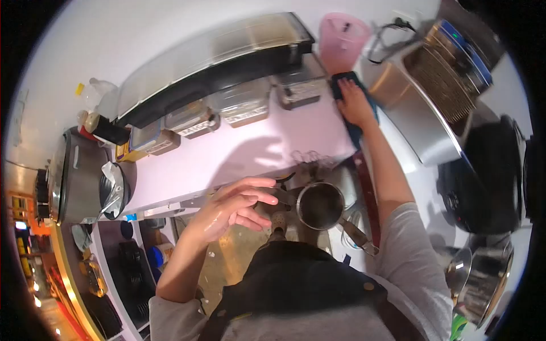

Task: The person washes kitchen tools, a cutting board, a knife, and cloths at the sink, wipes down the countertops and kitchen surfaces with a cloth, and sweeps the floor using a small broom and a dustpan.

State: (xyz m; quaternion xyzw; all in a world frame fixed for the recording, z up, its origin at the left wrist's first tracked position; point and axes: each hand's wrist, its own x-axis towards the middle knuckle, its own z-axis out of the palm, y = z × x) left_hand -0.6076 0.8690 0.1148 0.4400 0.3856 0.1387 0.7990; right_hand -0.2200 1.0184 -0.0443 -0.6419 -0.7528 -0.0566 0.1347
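My left hand (236, 210) is in mid-air in front of the pink counter (170, 170). Its fingers are apart and bent a little, with nothing in them, and the skin looks wet. At the counter's right end, my right hand (356, 103) is closed on a dark blue-green cloth (354, 133), its fingertips pressed into the fabric. Beside that hand stands a stainless steel box-shaped appliance (418, 108). Just beyond it is a pink translucent bin (342, 42). Below the counter's edge sits a metal pot (320, 206) with its handle toward me.
Lidded plastic containers (242, 102) line the counter under a long clear-topped case (227, 59). A black pan (114, 190) is at the left end. Black equipment (483, 176) and metal bowls (480, 284) are on the right. Shelves with dark dishes (133, 261) are lower left.
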